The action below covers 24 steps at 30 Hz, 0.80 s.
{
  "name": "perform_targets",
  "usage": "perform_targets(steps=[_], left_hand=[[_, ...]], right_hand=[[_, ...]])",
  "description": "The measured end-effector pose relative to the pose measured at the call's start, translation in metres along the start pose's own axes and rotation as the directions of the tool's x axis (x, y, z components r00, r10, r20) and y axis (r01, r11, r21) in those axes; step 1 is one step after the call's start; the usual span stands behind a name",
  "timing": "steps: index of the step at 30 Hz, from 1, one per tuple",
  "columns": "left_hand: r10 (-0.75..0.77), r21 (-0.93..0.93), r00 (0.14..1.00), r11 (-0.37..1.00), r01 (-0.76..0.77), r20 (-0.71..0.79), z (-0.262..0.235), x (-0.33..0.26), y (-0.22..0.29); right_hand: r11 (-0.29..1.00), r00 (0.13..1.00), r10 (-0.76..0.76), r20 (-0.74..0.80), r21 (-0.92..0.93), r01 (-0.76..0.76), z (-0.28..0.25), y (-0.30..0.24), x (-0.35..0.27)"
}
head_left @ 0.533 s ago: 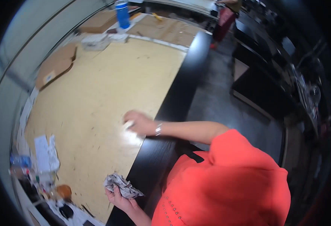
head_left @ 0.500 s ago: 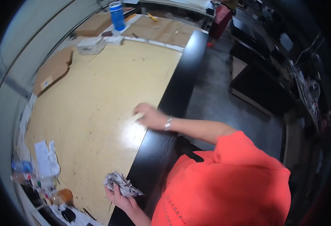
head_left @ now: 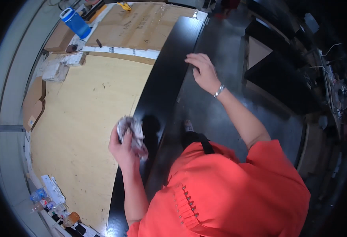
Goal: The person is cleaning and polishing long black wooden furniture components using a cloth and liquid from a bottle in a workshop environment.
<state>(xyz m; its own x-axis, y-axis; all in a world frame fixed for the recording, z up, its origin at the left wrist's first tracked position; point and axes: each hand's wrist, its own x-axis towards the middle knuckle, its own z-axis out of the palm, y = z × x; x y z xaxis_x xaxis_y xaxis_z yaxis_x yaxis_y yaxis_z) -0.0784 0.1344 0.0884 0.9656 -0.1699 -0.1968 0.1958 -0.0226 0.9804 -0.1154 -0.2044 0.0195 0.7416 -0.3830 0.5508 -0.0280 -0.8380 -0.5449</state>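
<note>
A crumpled grey-white rag is pinched in my left hand, held above the near-left edge of a long black board. The board has a faint wood grain and lies along the right side of the pale yellow tabletop. My right hand is over the board's right edge, farther away, with its fingers stretched out and the thumb apart. Nothing shows in it, though the palm side is partly hidden.
Flattened cardboard and a blue jug are at the far end. White foam blocks sit at the far left. Small bottles stand near left. Dark panels lie on the right across the grey floor.
My right hand has moved away and to the right, from the board's left edge to its right edge. The left hand has lifted the rag forward over the board. The view has shifted.
</note>
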Motion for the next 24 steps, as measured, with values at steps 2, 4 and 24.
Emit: perform_targets(steps=[2, 4, 24], left_hand=[[-0.033, -0.065, 0.999, 0.997, 0.036, 0.042, 0.043, 0.023, 0.012], [-0.023, -0.117, 0.997, 0.993, 0.032, 0.076, 0.079, 0.04, 0.014], [0.419, 0.449, 0.488, 0.197, -0.872, 0.766, 0.223, 0.132, -0.055]], right_hand=[[0.999, 0.998, -0.041, 0.044, -0.019, 0.042, -0.001, 0.022, 0.027], [0.998, 0.997, -0.04, 0.06, -0.045, 0.042, 0.004, 0.05, 0.034], [0.995, 0.98, 0.079, 0.183, 0.039, -0.088, 0.021, 0.106, 0.036]])
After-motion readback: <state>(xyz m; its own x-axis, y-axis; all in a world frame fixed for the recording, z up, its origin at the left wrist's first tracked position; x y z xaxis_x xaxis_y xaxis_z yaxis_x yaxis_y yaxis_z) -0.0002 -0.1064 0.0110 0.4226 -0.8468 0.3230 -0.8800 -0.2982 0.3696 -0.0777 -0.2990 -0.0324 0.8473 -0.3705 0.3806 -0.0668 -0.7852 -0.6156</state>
